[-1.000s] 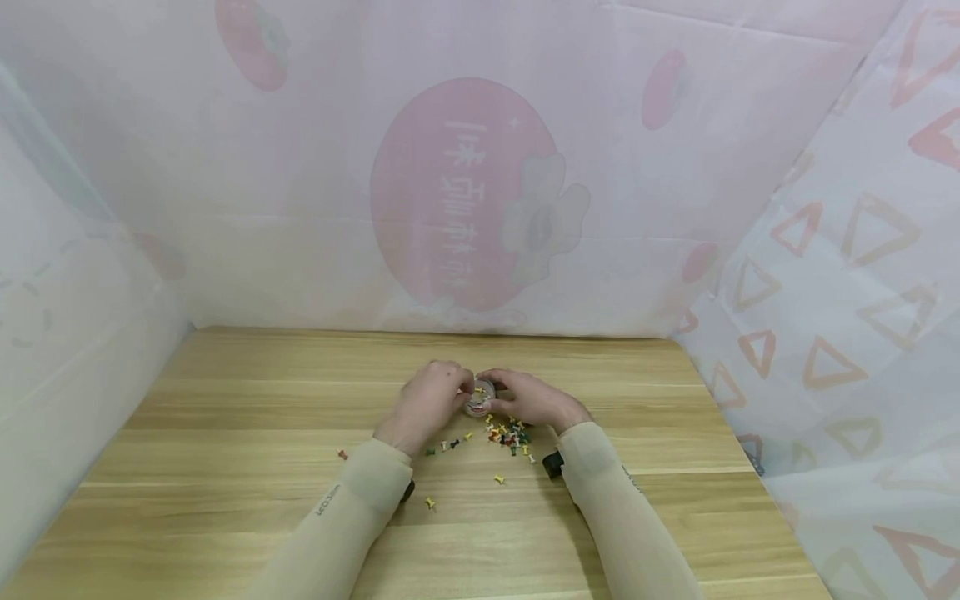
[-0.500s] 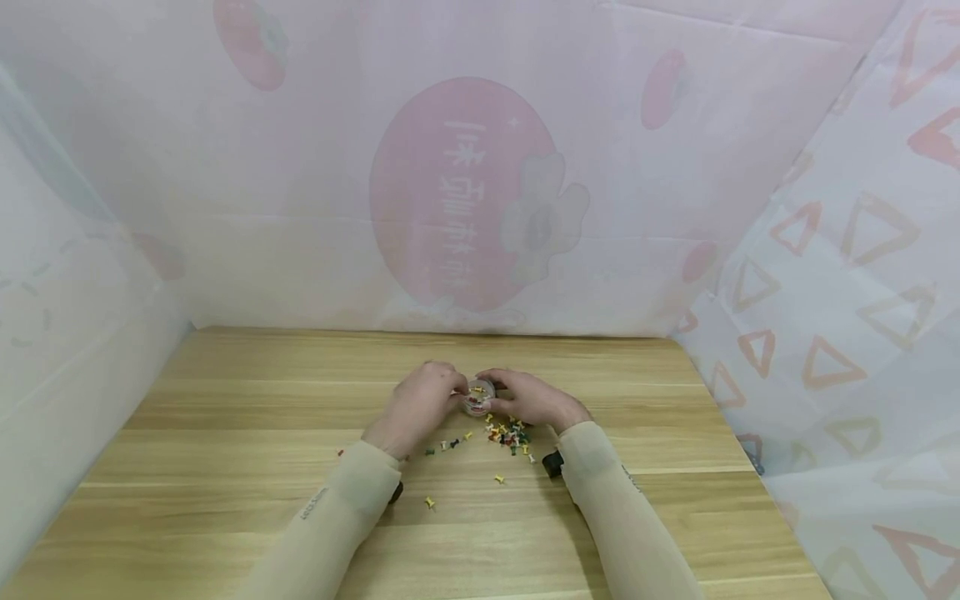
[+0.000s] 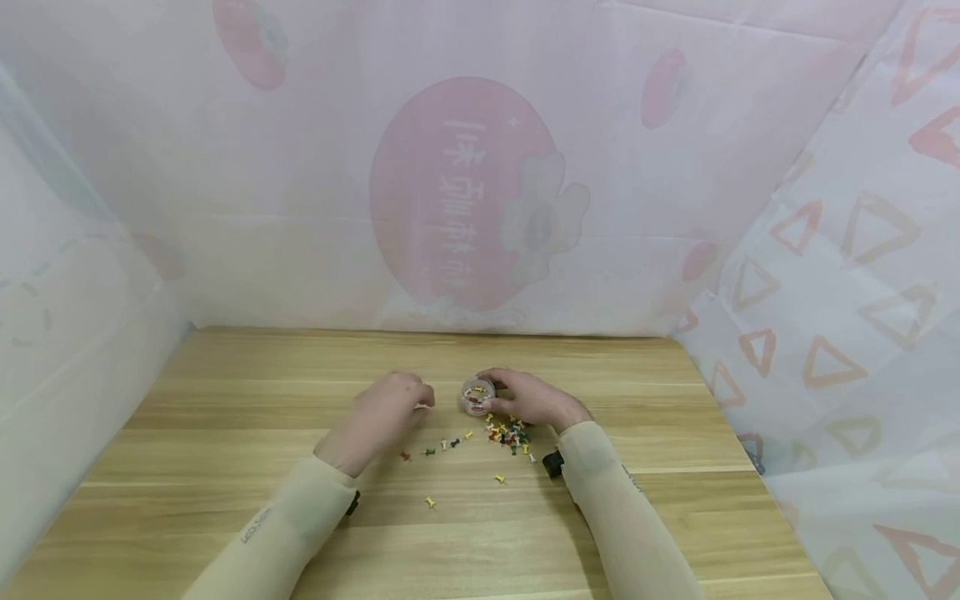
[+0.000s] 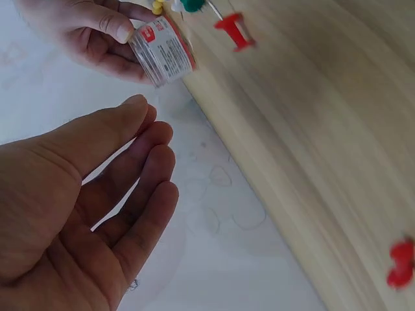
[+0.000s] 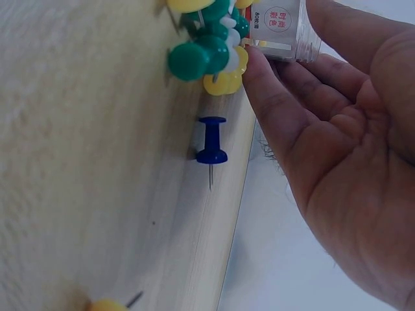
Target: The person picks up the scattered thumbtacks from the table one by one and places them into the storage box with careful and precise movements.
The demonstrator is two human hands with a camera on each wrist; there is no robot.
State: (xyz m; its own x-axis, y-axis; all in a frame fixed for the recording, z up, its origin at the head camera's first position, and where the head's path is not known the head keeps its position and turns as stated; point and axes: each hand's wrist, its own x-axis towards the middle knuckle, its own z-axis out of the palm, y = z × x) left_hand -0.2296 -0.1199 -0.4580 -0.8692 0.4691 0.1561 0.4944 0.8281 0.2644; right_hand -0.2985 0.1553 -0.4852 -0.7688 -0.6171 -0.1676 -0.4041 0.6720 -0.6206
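A small clear plastic jar point(image 3: 467, 402) with a red and white label stands on the wooden table, with several push pins inside. My right hand point(image 3: 531, 398) holds it from the right, thumb and fingers round its side. My left hand point(image 3: 381, 419) is above the table to the left of the jar, its fingers loosely bent. In the left wrist view nothing shows between the thumb and fingers of that hand point(image 4: 97, 201). A red push pin point(image 3: 405, 456) lies just below the left hand, and another red push pin point(image 4: 402, 262) appears at the left wrist view's edge.
A pile of mixed push pins point(image 3: 507, 433) lies in front of the jar, near the right hand. Green, white, blue and yellow pins trail left from it. Single yellow pins point(image 3: 430, 502) lie nearer the person. Printed cloth point(image 3: 300, 250) walls the table's back and sides.
My left hand has drawn back from the jar's mouth, moving left and toward the person, and uncovered a red push pin. My right hand and the jar have stayed in place.
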